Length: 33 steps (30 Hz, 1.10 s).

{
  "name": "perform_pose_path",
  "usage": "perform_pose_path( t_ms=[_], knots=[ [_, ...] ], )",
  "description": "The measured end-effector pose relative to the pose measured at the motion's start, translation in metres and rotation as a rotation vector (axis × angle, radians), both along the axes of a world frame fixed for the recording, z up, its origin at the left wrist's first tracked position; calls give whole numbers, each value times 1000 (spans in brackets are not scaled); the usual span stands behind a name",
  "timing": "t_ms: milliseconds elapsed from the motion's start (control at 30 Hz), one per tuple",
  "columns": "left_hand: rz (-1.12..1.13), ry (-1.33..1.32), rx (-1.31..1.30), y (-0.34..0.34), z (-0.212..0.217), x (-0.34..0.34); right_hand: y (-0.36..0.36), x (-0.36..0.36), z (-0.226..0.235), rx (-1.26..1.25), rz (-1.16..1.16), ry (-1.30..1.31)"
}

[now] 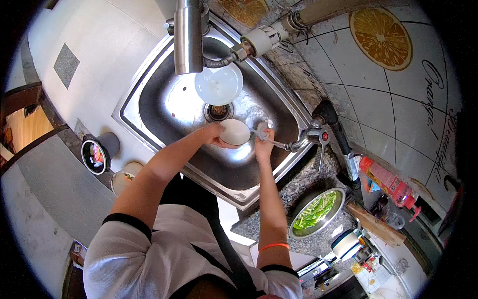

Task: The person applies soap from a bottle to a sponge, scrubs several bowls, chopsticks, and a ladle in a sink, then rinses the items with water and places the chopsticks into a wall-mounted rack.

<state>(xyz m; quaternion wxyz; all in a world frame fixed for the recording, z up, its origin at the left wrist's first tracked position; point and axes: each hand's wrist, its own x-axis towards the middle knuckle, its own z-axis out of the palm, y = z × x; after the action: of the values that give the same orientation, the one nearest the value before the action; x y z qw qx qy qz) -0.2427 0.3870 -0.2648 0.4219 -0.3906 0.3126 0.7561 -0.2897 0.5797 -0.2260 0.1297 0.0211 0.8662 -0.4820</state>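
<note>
My left hand (pixel 215 134) grips a small white bowl (pixel 236 132) by its side, low over the steel sink (pixel 196 162). Close beside it, my right hand (pixel 264 145) is closed near the end of the tap (pixel 297 145), where clear water runs out. Something pale shows at its fingertips; I cannot tell whether it is an object or splashing water. A larger white bowl (pixel 218 83) rests in the sink beyond my hands, partly under the steel spout. Between the two bowls lies the drain (pixel 219 112).
A steel bowl of cut green vegetables (pixel 316 213) stands on the granite counter at right, near a wooden board (pixel 374 223) and a red pump bottle (pixel 388 180). A dark bin (pixel 99 153) is at left. Pipes and a valve (pixel 261 42) hang over the sink's far edge.
</note>
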Motion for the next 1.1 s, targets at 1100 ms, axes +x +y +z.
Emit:
perform_pose_path(
  t_ms=[1100],
  knots=[
    [-98,722,-934,53,60,-35,-27,39,44,-899,-635,-741]
  ],
)
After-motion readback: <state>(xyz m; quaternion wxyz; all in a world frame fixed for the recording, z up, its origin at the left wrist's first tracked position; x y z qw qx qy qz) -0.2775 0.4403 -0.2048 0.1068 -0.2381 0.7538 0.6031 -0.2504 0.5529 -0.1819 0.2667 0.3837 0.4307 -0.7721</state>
